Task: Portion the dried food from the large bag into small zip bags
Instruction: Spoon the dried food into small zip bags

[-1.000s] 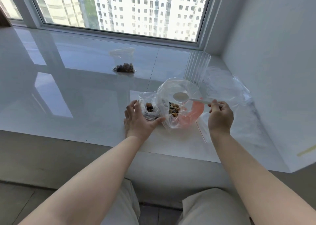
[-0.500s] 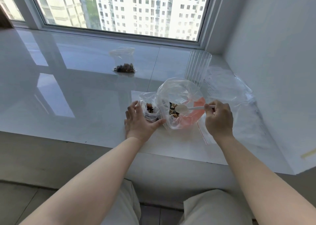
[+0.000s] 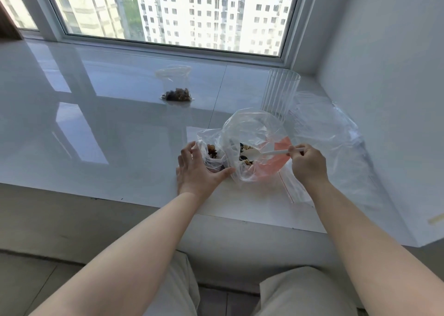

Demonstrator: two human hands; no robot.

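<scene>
One small zip bag (image 3: 176,85) sits filled beyond the large bag (image 3: 254,145), while her right hand (image 3: 308,164) pinches the spoon (image 3: 269,152) inside it and the left hand (image 3: 197,171), fingers spread, steadies a part-filled second bag (image 3: 211,152) just left, so plenty's left.

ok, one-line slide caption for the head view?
Right hand dips spoon into large bag; left hand steadies small zip bag.
</scene>
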